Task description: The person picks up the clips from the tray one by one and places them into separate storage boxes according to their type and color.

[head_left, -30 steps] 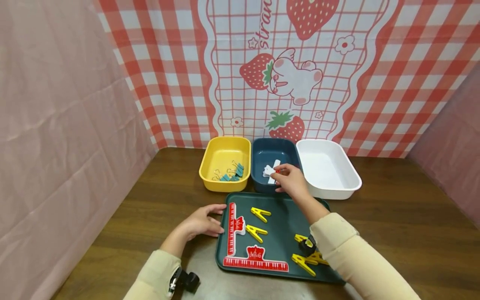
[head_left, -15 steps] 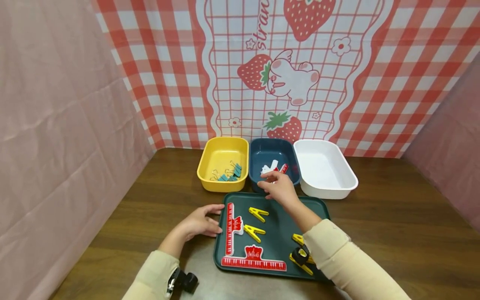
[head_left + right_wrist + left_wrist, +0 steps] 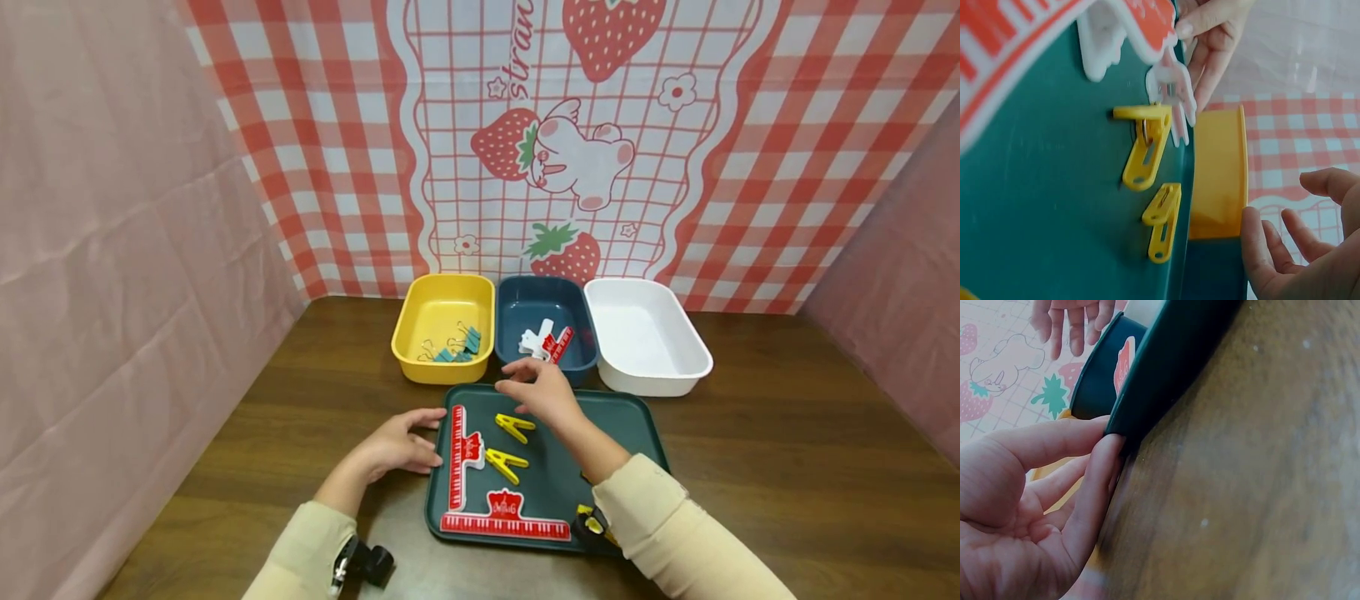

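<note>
"Right hand [image 3: 542, 393] has drawn back from the blue bin [image 3: 540, 298] to near the far edge of the green tray [image 3: 555, 479]."

"State of its grip?"

"Spread, fingers apart."

"And the left hand [image 3: 397, 443]?"

"Grip likewise spread; fingertips touch the tray's left rim."

"Location of the clips?"

"One red piano-key clip [image 3: 558, 343] lies in the blue bin with a white clip [image 3: 531, 342]. Two similar clips lie on the tray: the side clip [image 3: 457, 467] along the left edge, the near clip [image 3: 506, 526] along the near edge. Upper yellow clip [image 3: 505, 422] and lower yellow clip [image 3: 497, 458] lie beside the former."

"Adjacent containers?"

"Yellow bin [image 3: 446, 304] holds teal binder clips [image 3: 471, 340]; white bin [image 3: 641, 325] stands right of the blue. All stand on the wooden counter [image 3: 780, 417]."
</note>
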The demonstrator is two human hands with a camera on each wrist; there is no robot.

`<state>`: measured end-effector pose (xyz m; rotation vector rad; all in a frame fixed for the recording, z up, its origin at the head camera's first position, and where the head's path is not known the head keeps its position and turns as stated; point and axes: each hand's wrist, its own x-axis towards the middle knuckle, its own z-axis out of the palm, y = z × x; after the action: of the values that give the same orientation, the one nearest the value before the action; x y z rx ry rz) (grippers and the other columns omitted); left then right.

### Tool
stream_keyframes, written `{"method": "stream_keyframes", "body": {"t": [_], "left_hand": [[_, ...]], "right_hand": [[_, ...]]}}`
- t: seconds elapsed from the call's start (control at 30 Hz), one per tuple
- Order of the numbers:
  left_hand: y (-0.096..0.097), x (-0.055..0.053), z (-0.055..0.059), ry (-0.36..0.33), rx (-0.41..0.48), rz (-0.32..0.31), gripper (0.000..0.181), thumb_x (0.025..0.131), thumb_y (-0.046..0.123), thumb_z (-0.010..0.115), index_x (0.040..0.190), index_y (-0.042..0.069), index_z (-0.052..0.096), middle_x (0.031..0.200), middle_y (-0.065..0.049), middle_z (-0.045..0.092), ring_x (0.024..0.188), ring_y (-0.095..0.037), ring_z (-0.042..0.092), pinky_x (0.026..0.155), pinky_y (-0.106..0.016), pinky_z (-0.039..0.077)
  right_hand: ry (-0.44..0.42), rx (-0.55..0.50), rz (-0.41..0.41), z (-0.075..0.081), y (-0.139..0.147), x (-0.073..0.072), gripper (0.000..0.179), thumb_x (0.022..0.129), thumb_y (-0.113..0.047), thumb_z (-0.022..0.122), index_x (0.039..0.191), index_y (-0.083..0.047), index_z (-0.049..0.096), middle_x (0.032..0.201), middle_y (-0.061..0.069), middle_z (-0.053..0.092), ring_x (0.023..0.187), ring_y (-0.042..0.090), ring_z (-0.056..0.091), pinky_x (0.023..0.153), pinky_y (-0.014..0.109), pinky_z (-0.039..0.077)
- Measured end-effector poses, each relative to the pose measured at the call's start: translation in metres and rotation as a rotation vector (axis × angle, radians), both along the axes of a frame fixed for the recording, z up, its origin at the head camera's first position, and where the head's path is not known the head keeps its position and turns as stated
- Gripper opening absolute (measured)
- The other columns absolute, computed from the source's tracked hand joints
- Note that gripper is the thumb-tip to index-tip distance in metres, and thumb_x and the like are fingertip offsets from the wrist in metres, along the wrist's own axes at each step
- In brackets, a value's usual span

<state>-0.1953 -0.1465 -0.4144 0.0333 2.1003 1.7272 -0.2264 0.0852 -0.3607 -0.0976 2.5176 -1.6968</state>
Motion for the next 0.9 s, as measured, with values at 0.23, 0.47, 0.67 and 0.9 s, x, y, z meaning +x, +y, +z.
{"method": "stream_keyframes", "body": {"t": [0.23,0.47,0.67,0.9], "left_hand": [[0.000,0.001,0.001,-0.003,0.003,-0.005,0.065,0.077,-0.013,0.067,0.136,0.003,0.044,0.126,-0.019,0.045,0.081,-0.021,0.063,0.068,-0.038,0.057],[0.000,0.001,0.002,-0.005,0.006,-0.010,0.064,0.078,-0.012,0.066,0.136,0.003,0.044,0.126,-0.019,0.046,0.081,-0.022,0.063,0.069,-0.038,0.057],[-0.001,0.001,0.002,-0.004,0.022,-0.019,0.065,0.078,-0.013,0.066,0.137,0.002,0.042,0.126,-0.020,0.046,0.082,-0.021,0.062,0.069,-0.038,0.057],[-0.001,0.003,0.004,0.010,0.044,-0.030,0.066,0.077,-0.013,0.066,0.137,0.000,0.041,0.127,-0.020,0.046,0.082,-0.020,0.062,0.069,-0.038,0.057]], "right_hand": [[-0.016,0.020,0.034,-0.003,-0.008,0.008,0.032,0.079,-0.015,0.074,0.107,-0.004,0.065,0.093,0.008,0.059,0.079,0.023,0.057,0.068,0.035,0.055],[-0.012,0.111,0.113,-0.009,-0.014,0.011,0.040,0.074,-0.019,0.078,0.109,-0.006,0.065,0.103,0.011,0.061,0.088,0.022,0.054,0.069,0.033,0.050],[0.012,0.174,0.248,-0.014,-0.016,0.014,0.040,0.071,-0.018,0.081,0.107,-0.006,0.067,0.107,0.013,0.061,0.090,0.023,0.054,0.071,0.034,0.051],[0.011,0.243,0.366,-0.017,-0.017,0.015,0.041,0.070,-0.018,0.082,0.107,-0.009,0.067,0.109,0.008,0.062,0.099,0.028,0.054,0.081,0.038,0.050]]}}
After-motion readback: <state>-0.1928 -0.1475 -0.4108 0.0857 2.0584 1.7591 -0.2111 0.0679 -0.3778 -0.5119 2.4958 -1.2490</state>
